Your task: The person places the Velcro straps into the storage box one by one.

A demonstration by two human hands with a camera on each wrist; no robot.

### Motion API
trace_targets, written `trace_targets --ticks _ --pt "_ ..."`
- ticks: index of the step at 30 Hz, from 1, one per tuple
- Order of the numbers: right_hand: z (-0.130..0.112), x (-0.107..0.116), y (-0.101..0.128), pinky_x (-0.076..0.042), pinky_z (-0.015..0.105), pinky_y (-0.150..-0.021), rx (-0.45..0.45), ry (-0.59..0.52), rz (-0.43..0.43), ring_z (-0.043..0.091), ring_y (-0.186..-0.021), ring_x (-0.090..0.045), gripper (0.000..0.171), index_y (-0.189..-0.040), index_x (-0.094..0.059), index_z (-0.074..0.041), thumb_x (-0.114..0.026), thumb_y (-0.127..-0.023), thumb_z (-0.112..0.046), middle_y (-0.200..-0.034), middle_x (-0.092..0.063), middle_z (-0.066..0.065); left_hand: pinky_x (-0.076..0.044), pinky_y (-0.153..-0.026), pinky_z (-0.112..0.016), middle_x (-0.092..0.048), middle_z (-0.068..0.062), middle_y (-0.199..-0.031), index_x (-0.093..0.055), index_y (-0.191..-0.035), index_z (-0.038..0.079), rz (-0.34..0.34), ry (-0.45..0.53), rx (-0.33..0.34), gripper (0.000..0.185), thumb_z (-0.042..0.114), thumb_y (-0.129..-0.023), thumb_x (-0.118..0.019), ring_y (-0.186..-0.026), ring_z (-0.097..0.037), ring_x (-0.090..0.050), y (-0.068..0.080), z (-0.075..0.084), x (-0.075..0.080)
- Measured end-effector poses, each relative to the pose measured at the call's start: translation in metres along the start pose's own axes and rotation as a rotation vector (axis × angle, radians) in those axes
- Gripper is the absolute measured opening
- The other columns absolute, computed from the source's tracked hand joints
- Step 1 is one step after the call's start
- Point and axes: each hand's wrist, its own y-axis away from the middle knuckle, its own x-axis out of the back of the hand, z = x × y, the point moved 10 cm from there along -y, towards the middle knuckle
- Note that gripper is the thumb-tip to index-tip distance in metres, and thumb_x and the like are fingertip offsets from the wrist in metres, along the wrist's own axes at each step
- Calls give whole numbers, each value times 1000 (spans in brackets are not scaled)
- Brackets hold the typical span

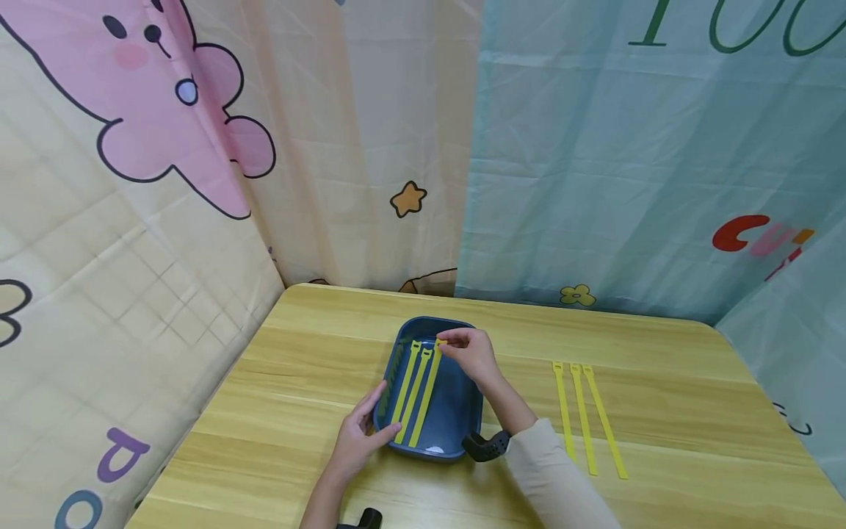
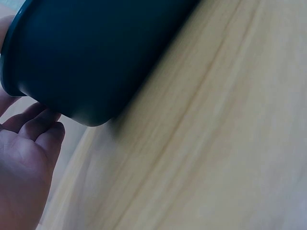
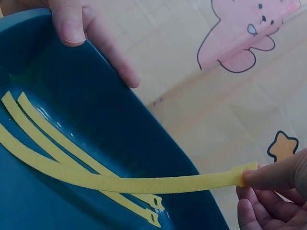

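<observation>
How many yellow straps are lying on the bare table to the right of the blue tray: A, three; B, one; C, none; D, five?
A: three yellow straps lie side by side on the wooden table, right of the blue tray; the right hand pinches another over the tray.

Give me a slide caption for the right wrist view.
Right hand pinches a yellow strap over the blue tray.
</observation>
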Motion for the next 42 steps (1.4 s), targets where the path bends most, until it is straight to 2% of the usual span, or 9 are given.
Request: trace_targets --ticks 15,29,38,42 --pt "1 0 -4 -53 30 -73 -14 7 9 20 -77 -59 16 -96 -70 3 -68 -80 1 -88 -66 9 -18 -104 -35 -26 -17 -146 -36 -139 1 -8 16 1 69 3 -80 -70 -133 -31 -20 1 2 -2" --pt "6 -2 -10 -53 30 -73 -16 70 4 20 -76 -59 15 -95 -70 2 -68 -81 1 -87 -66 9 -18 -105 -37 -26 -16 -146 -36 -140 1 -10 6 -4 69 4 -80 -70 -133 -32 -20 2 2 -2" --pt "12 -3 -15 -53 31 -74 -36 131 19 20 -77 -59 12 -92 -71 -1 -69 -80 0 -86 -67 8 -21 -103 -31 -27 -16 -145 -36 -139 1 -12 -16 -9 69 6 -80 -71 -133 -31 -21 1 0 -1" --pt "13 -4 -16 -53 32 -73 -30 142 19 21 -78 -58 11 -91 -71 1 -69 -80 1 -86 -67 8 -21 -104 -34 -27 -16 -145 -36 -139 0 -8 -7 -8 69 5 -80 -70 -132 -32 -22 1 0 -1"
